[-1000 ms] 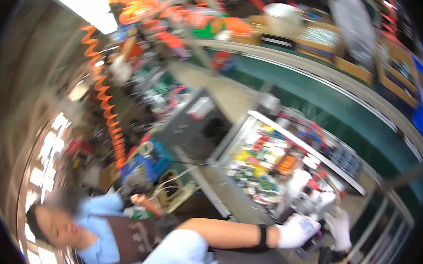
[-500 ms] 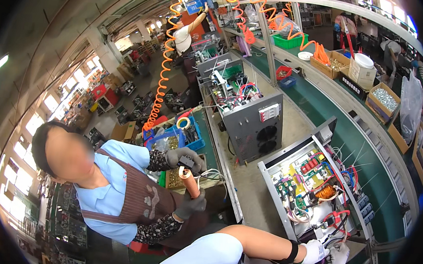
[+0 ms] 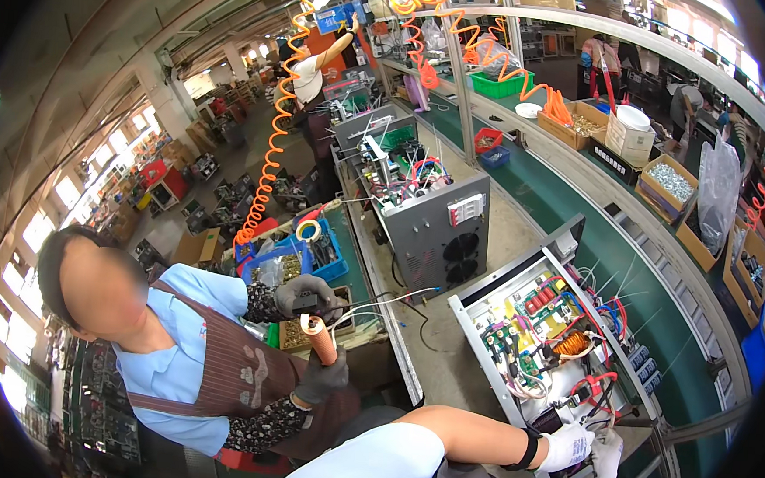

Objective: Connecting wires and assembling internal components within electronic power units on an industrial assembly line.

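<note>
An open metal chassis [image 3: 497, 369] with circuit boards, a copper-wound coil [image 3: 570, 344] and red and black wires [image 3: 597, 388] lies tilted at my right. At its near end is my left hand [image 3: 568, 448], in a white glove, a black strap on its wrist. My right hand [image 3: 606, 454], also white-gloved, is close beside it. Both sets of fingers are curled in by the wires at that end. What they pinch is too small and partly hidden. Under my left forearm the bench edge is covered.
At the left a co-worker's gray-gloved hands [image 3: 321, 377] hold a copper-coloured coil [image 3: 318, 340] and a black part with white cables. A closed gray machine [image 3: 446, 234] stands beyond the chassis. A green conveyor [image 3: 570, 176] runs behind, beside boxes of screws [image 3: 669, 182]. Orange air hoses [image 3: 269, 158] hang down.
The whole view has shifted, so most things sit further left. My hands have stayed at the chassis's near end, drawn slightly closer together. The co-worker's white cable now stretches out to the right.
</note>
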`<state>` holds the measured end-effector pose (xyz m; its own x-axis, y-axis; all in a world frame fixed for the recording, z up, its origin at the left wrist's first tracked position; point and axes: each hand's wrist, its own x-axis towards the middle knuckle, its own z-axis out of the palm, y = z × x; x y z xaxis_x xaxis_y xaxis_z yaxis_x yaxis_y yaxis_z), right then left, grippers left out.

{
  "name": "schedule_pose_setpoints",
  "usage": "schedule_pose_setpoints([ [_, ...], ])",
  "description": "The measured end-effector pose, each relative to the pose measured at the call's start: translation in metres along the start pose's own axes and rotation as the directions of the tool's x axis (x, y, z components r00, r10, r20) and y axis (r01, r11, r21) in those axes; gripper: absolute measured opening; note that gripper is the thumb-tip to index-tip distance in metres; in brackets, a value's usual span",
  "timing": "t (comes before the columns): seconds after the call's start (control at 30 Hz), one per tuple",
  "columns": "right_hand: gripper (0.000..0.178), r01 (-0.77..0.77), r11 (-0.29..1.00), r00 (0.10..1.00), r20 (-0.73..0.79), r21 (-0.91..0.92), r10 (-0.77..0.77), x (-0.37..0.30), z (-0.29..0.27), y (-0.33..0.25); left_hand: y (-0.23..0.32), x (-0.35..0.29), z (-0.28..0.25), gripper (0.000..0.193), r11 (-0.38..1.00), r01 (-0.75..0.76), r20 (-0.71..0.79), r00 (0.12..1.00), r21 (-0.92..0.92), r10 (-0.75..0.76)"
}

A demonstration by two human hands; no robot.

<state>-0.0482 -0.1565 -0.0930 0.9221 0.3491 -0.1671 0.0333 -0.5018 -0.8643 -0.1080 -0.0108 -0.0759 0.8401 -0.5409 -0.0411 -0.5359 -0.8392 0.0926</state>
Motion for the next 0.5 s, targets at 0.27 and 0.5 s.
schedule_pose_setpoints([
  [0.27, 0.01, -0.069, 0.998, 0.998, -0.009, 0.009, 0.069, 0.003, -0.001, 0.019, 0.005, 0.004, -0.002, 0.014, 0.997, -0.008, 0.112, 0.994, 0.082, -0.001],
  [0.5, 0.014, -0.071, 0.993, 0.997, -0.036, 0.09, 0.075, 0.004, 0.002, 0.025, 0.004, 0.008, -0.005, 0.015, 0.999, -0.022, 0.092, 0.996, 0.036, 0.019],
])
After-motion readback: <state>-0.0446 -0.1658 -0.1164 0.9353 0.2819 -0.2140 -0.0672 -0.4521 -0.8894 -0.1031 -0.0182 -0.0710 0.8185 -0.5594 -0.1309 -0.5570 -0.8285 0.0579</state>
